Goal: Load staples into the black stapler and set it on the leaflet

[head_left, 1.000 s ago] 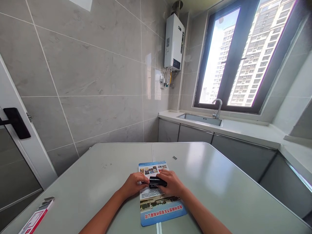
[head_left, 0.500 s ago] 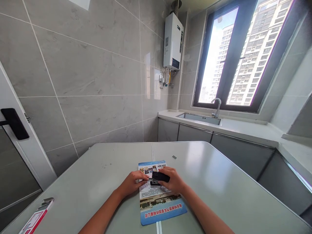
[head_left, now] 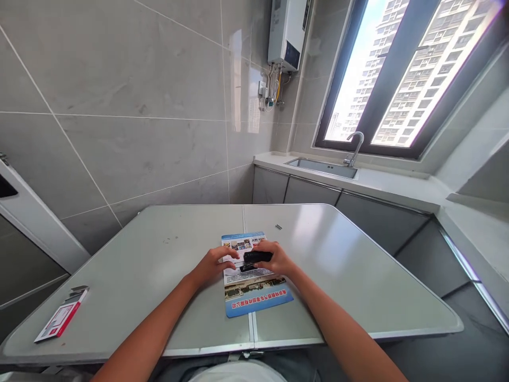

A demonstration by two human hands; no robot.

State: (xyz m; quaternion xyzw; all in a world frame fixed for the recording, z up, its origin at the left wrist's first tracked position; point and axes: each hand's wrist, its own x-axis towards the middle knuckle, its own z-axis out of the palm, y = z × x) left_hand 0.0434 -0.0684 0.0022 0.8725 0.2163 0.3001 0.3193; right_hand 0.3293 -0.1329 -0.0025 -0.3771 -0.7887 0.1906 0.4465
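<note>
A black stapler-like tool (head_left: 257, 257) is held in my right hand (head_left: 274, 258), above a printed blue and white sheet (head_left: 258, 297) on the table. Its upper and lower black parts stand apart at the left end. My left hand (head_left: 217, 263) is just left of the tool, over the sheet's left edge, with thumb and forefinger apart and nothing visible between them. Beyond the sheet, to the right, lies a small strip of staples (head_left: 279, 227).
A red and white package (head_left: 62, 314) sits at the left of the pale folding table (head_left: 131, 276). Tiny dark bits (head_left: 170, 239) lie at the back left. Behind are a sink (head_left: 323, 167) and a counter (head_left: 389, 188).
The view has tilted down, showing the table's near edge. My left thumb and forefinger have parted and come away from the tool, which remains in my right hand.
</note>
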